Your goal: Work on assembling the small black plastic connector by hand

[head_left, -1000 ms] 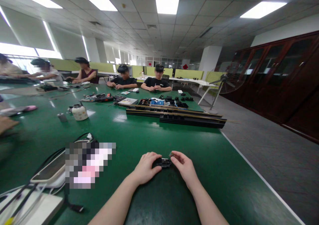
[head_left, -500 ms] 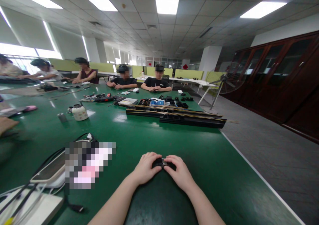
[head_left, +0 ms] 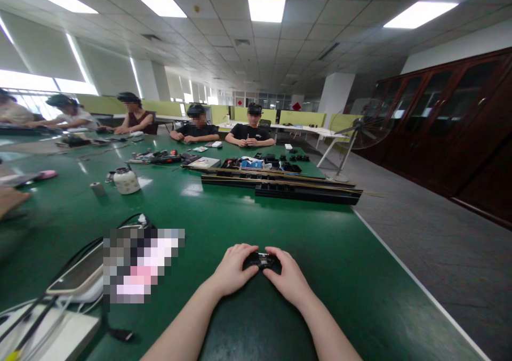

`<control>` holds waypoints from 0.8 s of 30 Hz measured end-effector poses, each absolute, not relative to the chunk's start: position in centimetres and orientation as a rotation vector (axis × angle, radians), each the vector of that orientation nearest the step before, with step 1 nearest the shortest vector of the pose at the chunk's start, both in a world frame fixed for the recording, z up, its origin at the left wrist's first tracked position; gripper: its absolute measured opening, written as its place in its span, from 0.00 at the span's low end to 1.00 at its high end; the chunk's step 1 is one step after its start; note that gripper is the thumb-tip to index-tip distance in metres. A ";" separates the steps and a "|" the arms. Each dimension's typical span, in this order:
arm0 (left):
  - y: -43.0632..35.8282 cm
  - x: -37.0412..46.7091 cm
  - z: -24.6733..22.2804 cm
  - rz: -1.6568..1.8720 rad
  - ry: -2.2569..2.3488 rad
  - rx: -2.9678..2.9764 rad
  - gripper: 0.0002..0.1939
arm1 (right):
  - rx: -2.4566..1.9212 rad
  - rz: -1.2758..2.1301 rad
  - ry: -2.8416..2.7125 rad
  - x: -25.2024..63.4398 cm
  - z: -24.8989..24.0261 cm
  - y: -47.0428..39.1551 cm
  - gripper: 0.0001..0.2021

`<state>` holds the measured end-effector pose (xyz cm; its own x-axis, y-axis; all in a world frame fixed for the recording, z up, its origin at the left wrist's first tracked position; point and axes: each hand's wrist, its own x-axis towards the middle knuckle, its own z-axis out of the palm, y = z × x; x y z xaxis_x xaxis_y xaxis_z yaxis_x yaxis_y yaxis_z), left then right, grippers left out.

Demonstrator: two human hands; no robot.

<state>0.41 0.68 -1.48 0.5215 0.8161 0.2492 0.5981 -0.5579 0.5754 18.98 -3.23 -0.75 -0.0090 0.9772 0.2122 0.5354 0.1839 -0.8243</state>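
Note:
A small black part [head_left: 263, 261] with a lighter, metallic-looking middle is held between both hands, low over the green table [head_left: 192, 211]. My left hand [head_left: 235, 267] grips its left end, thumb at the near side and fingers over the far side. On the right end, my right hand [head_left: 288, 275] has the same kind of hold. The fingers cover both ends of the part, and its fine details are too small to make out.
Long black rails [head_left: 308, 193] with thin rods lie beyond my hands. At left are a phone [head_left: 80, 267], cables, a white box [head_left: 52, 331] and a cream jar [head_left: 127, 181]. Several people sit around the table; a fan [head_left: 362, 129] stands at right.
The fingers of my right hand have shifted slightly, and more of the part's middle shows between the hands. Both hands keep their hold.

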 end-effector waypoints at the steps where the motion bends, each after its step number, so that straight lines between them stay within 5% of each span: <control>1: 0.7 0.4 -1.5 0.705 1.161 2.344 0.22 | -1.462 0.693 -1.654 19.0 -0.8 -3.2 0.22; 24: 0.6 0.4 -1.2 0.716 1.157 2.343 0.20 | -1.482 0.668 -1.695 19.0 -0.7 -3.3 0.19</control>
<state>0.40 0.57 -1.24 0.5189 0.8153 0.2569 0.5937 -0.5599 0.5780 18.98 -3.29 -0.67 -0.0237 0.9776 0.2092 0.5721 0.1848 -0.7991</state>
